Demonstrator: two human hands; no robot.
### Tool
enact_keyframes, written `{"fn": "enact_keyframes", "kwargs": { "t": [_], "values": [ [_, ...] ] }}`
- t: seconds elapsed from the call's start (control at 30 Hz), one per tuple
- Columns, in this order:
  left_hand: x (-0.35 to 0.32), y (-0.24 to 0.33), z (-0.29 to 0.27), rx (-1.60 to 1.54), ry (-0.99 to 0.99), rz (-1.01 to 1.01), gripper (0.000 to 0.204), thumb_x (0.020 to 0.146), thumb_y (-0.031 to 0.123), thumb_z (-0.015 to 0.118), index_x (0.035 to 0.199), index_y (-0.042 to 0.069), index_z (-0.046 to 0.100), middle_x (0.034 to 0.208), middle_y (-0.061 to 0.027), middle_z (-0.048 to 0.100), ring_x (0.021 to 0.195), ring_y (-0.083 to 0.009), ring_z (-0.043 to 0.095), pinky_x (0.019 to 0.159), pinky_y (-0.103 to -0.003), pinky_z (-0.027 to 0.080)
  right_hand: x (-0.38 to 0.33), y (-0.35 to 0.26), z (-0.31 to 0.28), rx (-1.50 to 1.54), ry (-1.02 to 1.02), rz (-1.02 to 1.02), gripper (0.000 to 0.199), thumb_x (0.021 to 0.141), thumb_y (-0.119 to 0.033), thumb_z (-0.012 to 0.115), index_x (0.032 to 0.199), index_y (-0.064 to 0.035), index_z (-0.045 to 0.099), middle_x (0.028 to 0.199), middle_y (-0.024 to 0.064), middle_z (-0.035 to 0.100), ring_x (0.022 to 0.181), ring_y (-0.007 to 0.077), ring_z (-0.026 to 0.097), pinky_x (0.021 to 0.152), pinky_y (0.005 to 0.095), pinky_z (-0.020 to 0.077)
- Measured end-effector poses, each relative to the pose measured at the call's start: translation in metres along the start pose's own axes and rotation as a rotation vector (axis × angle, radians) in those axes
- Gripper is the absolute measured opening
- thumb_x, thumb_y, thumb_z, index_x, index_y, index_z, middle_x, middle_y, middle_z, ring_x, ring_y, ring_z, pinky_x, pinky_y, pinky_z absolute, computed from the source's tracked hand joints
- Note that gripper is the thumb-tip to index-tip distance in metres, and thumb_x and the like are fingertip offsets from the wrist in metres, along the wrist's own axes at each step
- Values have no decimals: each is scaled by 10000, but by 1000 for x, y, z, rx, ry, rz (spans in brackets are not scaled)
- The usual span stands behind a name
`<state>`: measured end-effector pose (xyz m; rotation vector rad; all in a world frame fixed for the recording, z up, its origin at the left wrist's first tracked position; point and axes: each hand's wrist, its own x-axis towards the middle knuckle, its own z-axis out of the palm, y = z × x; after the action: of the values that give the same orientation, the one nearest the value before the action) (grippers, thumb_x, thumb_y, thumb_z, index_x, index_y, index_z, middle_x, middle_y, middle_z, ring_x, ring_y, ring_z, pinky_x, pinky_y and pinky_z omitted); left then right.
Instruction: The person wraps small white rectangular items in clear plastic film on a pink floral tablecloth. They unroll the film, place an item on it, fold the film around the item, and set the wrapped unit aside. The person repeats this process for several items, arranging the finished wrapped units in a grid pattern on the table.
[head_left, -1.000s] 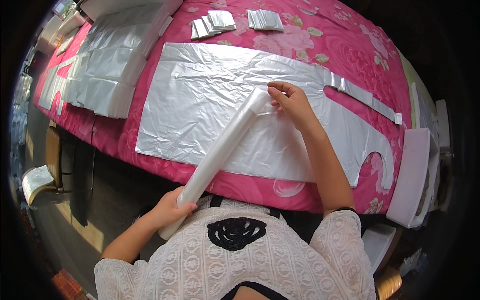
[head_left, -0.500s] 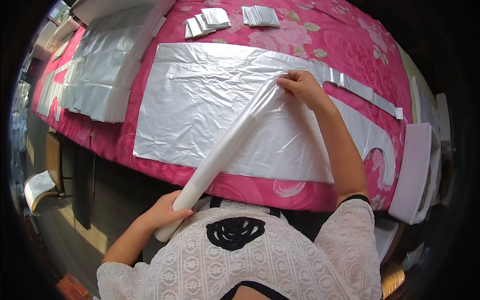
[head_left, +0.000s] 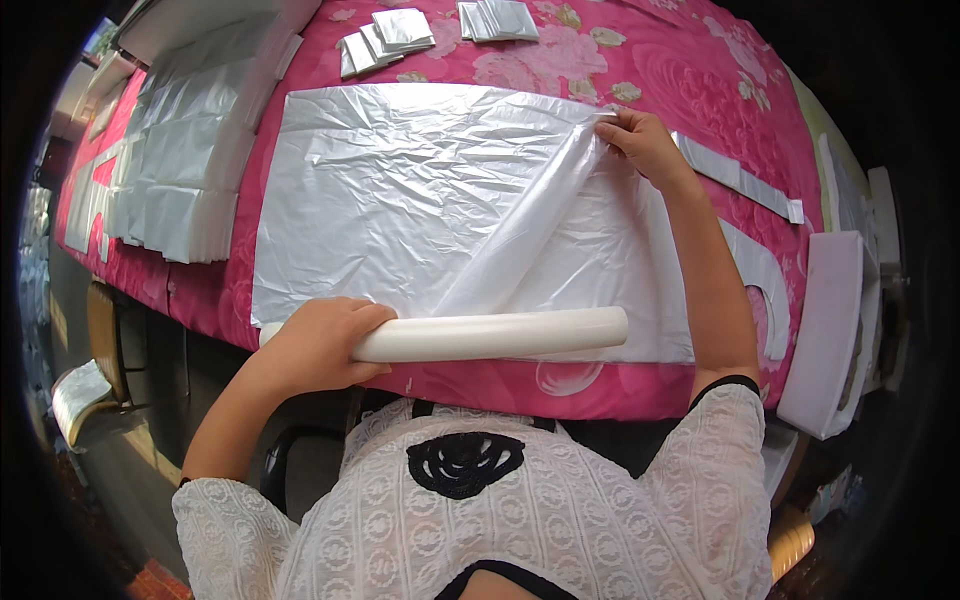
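Observation:
A silvery translucent plastic bag (head_left: 380,190) with handle loops at its right end lies flat on the table, its surface crinkled. My left hand (head_left: 335,342) is wrapped round the left part of a smooth white tube (head_left: 500,335), which lies nearly level across the bag's near edge. At the upper right, my right hand (head_left: 650,148) pinches the far edge of a thin plastic layer between thumb and fingers. From that pinch a raised fold (head_left: 530,215) slants down toward the tube. My right forearm hides part of the bag's handle end.
A pink flowered cloth (head_left: 690,60) covers the table. At the left stands a thick stack of plastic bags (head_left: 190,150). Folded silvery packets (head_left: 400,32) and another small pile (head_left: 500,20) sit at the far side. A white box (head_left: 825,330) stands at the right; a chair (head_left: 103,325) is lower left.
The tube has swung from a steep slant to nearly level, coming away from my right hand. My left hand has moved up onto the bag's near edge; my right hand has shifted slightly right and away.

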<state>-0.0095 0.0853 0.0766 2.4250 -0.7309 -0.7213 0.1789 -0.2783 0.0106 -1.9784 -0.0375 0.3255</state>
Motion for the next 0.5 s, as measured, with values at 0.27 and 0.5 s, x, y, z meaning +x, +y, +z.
{"fn": "enact_keyframes", "kwargs": {
  "t": [0.27,0.5],
  "values": [
    [56,3,26,371,329,697,577,639,230,688,1123,9,464,1122,-111,496,984,-249,500,859,-375,412,11,-30,33,-171,-184,31,188,797,-199,605,853,-22,627,654,-20,544,576,35,459,519,177,380],
    [49,2,69,318,-34,597,770,786,514,404,1267,-77,294,1363,-192,256,1294,-289,193,1065,-414,107,21,-27,31,-153,-143,38,229,796,-209,602,938,-29,603,654,-8,540,575,58,490,519,190,393]
  ]
}}
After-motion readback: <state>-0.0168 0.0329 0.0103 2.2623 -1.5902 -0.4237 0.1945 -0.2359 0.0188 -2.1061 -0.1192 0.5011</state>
